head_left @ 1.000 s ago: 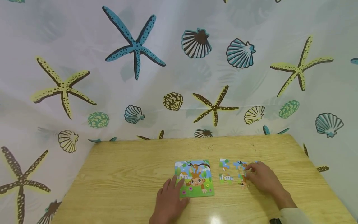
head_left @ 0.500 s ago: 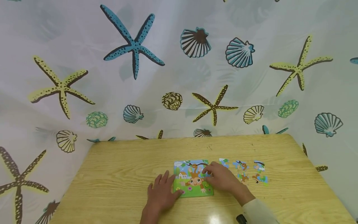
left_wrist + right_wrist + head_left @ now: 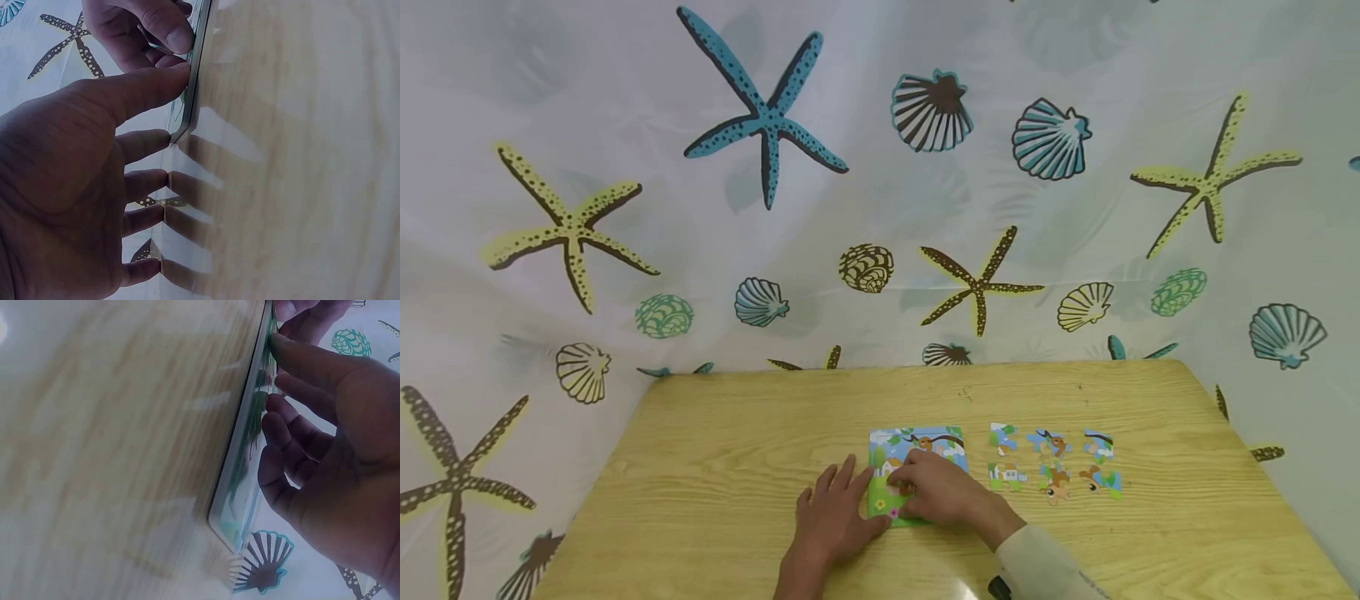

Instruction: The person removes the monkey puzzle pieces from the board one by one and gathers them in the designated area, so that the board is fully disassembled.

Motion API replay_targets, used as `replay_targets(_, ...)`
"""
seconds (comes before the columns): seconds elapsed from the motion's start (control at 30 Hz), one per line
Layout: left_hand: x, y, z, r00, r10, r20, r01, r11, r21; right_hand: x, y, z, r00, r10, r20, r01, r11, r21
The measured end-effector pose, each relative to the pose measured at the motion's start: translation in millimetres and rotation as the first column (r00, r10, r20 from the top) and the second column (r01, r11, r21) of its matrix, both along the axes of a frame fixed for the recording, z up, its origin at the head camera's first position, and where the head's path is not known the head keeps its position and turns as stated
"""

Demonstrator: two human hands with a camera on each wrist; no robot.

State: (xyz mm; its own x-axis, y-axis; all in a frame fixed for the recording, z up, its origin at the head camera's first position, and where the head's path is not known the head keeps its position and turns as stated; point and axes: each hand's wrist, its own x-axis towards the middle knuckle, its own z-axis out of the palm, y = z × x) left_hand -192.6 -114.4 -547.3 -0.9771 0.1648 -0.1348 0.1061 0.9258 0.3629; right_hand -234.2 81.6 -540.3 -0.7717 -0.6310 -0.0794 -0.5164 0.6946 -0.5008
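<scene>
A square jigsaw puzzle board point(image 3: 953, 440) with a monkey picture lies flat on the table. My left hand point(image 3: 833, 512) is at its lower left corner, fingers spread; in the left wrist view the thumb point(image 3: 147, 94) touches the board's near edge. Over the board's lower left part is my right hand point(image 3: 943, 492), with fingers curled down and hiding most of the monkey. Between its thumb and fingers, the left wrist view shows the thin edge of a puzzle piece point(image 3: 154, 41). The right wrist view has the right hand point(image 3: 344, 437) along the board's edge.
To the board's right, loose puzzle pieces lie in two rows, among them a house piece point(image 3: 1006, 477), a branch piece point(image 3: 1099, 446) and a monkey-face piece point(image 3: 1054, 483). A cloth with starfish and shells point(image 3: 865, 183) hangs behind the wooden table point(image 3: 760, 433).
My right hand has moved left from the loose pieces, past the board's right edge, to its lower left part. The left hand has shifted slightly left, its thumb staying at the board.
</scene>
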Motion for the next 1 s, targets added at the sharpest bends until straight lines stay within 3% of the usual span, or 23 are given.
replay_targets(0.63,-0.9,0.1,-0.5,1.000,-0.023,0.017,0.023,1.000,-0.014,-1.2,-9.4,2.7,0.990,-0.067,0.124,0.069,0.997,-0.015)
replay_targets(1.0,-0.8,-2.2,-0.8,0.999,-0.022,0.029,0.022,1.000,-0.013,-1.8,-8.2,0.9,0.984,-0.086,0.158,0.100,0.992,-0.083)
